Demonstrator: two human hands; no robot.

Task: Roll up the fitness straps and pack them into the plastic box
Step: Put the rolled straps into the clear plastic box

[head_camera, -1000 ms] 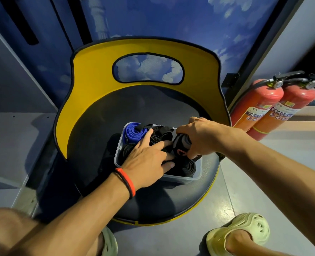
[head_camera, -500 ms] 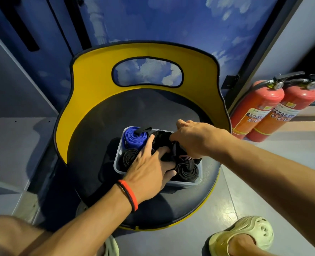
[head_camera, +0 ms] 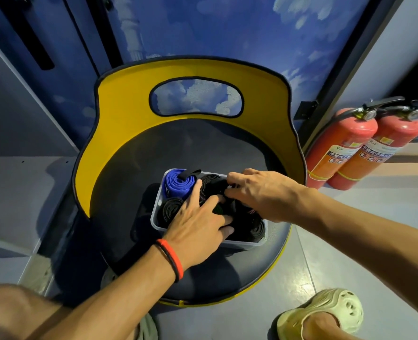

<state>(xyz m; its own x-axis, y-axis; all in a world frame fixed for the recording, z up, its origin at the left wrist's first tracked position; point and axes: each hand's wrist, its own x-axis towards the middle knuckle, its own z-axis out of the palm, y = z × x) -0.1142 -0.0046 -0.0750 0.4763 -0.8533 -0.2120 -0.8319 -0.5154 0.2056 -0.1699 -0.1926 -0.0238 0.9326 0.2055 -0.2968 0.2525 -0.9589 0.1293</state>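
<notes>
- Straps (head_camera: 257, 230) stand rolled inside the plastic box (head_camera: 156, 218); 1 blue roll (head_camera: 178, 186) fills the far left corner; a black roll (head_camera: 170, 209) stands just in front of it; more black rolls crowd the right half, partly hidden by the hands
- the box rests on the dark seat (head_camera: 129, 182) of a chair with a yellow backrest (head_camera: 122, 114)
- the left hand (head_camera: 198, 224), with a red and black wristband (head_camera: 172, 261) on its wrist, lies on the rolls in the middle; its fingers are straight, slightly spread and pressing down
- the right hand (head_camera: 264, 195) reaches in from the right; its fingers are curled, thumb and forefinger pinching a black strap (head_camera: 213, 184) at the far middle
- 2 red fire extinguishers (head_camera: 350, 148) stand by the wall on the right; a pale shoe (head_camera: 325, 312) is on the floor
</notes>
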